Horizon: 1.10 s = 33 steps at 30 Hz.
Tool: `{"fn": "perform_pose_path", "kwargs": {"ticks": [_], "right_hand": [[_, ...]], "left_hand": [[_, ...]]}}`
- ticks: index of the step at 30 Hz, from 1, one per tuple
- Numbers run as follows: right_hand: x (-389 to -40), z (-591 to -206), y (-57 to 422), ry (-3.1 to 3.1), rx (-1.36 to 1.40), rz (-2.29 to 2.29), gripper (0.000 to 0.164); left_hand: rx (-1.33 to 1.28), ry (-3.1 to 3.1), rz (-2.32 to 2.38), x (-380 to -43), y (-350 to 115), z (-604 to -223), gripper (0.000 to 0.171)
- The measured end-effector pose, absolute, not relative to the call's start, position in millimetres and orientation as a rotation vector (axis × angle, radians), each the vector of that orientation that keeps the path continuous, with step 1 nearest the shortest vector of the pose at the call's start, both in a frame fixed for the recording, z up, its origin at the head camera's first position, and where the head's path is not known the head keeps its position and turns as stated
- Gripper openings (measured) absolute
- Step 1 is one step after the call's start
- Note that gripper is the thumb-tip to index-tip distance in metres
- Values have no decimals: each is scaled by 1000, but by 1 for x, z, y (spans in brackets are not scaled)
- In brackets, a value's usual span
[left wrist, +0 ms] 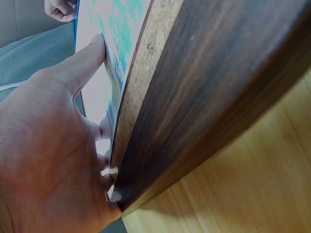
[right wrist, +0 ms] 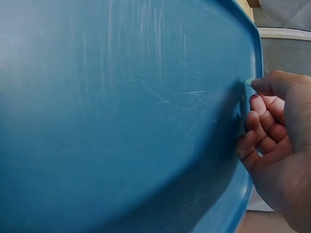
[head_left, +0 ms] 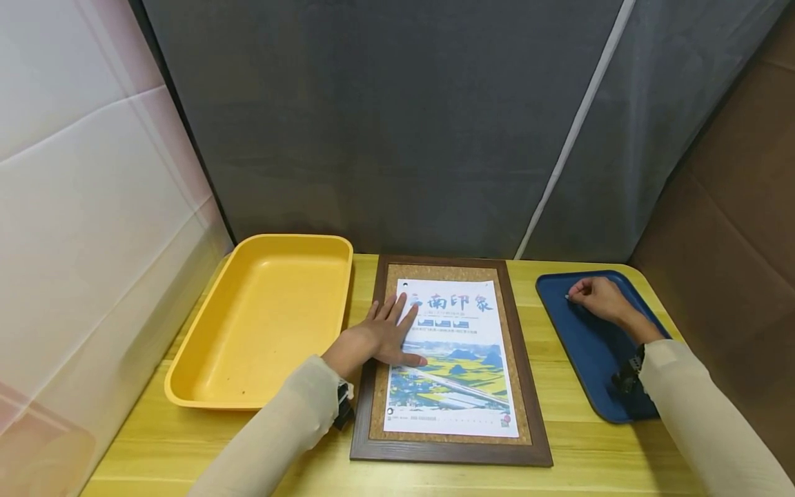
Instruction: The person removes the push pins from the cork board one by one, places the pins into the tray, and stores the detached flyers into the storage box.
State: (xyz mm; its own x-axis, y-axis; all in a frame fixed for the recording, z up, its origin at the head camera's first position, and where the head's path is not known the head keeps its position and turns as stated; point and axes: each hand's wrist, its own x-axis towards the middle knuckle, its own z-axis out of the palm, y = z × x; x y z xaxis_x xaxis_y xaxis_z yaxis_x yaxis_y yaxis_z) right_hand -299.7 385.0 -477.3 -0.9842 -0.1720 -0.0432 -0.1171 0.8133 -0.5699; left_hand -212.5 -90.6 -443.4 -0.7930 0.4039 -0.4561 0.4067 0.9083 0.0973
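While white rectangular paper (head_left: 456, 366) reading “南印象” lies beneath spread left fingers (head_left: 407, 322), right fingers (right wrist: 252, 121) pinch a tiny pale piece (right wrist: 249, 81).

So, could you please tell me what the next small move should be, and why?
I'd suggest bringing the right hand from the blue tray toward the cork board: it pinches a small pale piece, while the left hand rests, fingers spread, on the paper, probably steadying it.
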Motion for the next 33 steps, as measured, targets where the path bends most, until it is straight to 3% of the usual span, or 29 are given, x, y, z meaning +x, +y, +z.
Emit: {"fn": "perform_pose_path", "kwargs": {"ticks": [33], "right_hand": [[-302,-440,345,2951,-388,-1005,21]], "left_hand": [[652,2582,84,-229,-99,-469,120]]}}
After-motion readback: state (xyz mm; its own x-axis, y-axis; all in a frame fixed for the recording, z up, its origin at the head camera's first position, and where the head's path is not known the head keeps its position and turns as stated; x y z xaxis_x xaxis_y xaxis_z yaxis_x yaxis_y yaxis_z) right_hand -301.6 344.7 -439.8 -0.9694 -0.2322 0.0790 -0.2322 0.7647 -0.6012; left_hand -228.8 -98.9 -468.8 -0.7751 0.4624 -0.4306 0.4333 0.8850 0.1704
